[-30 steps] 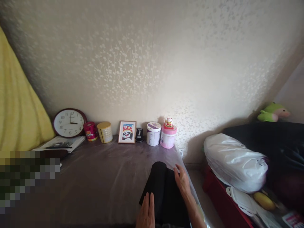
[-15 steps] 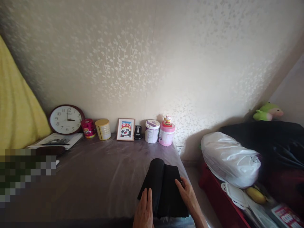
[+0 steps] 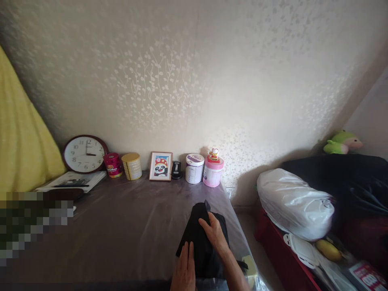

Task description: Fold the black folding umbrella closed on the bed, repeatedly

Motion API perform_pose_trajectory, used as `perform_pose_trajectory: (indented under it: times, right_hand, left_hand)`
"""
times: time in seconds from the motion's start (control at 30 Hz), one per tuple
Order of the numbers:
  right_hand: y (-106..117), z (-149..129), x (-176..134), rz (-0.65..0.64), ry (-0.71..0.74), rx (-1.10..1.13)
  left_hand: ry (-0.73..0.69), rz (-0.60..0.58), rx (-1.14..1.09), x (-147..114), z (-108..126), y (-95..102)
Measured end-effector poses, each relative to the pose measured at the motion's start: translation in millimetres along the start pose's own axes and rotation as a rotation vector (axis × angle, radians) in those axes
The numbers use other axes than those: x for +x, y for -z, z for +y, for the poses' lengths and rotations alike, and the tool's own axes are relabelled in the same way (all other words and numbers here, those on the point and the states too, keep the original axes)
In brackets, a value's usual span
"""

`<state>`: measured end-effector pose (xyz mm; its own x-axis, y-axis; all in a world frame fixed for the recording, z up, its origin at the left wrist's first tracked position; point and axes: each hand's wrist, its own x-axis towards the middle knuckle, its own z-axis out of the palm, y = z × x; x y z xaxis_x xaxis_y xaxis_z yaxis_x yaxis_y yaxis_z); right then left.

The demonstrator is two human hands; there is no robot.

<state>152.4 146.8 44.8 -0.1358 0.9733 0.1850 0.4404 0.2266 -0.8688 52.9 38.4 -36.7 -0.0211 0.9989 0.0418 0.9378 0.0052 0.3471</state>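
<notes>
A folded piece of black cloth (image 3: 197,232) lies near the table's front right corner. A short black strap sticks out from its right side. My left hand (image 3: 184,266) rests flat on the near left part of the cloth, fingers stretched out. Across the cloth reaches my right hand (image 3: 214,232), its thumb and fingers closed on the fold near the far end. A small dark flap stands up just beyond its fingertips. The underside of the cloth is hidden.
Along the wall stand a clock (image 3: 85,154), a yellow tin (image 3: 132,166), a picture frame (image 3: 161,166) and a pink-lidded tub (image 3: 212,173). Right of the table (image 3: 130,230), a white plastic bag (image 3: 294,204) sits above a red box (image 3: 277,246).
My right hand has moved left and away from me, folding the right-hand panel of the black cloth over. The strap and table corner now show. My left hand stays in place.
</notes>
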Motion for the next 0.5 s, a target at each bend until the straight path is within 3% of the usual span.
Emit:
perform_pose_trajectory:
  times: [0.3,0.5]
  right_hand:
    - [-30.2,7.0,9.5,-0.044,-0.084,-0.205]
    - [-34.7,6.5,10.3,-0.094,-0.096,-0.297]
  left_hand:
    - [-0.032,-0.010,0.063,-0.3,-2.7,8.3]
    - [-0.077,0.114,0.002,-7.0,-18.1,-0.9]
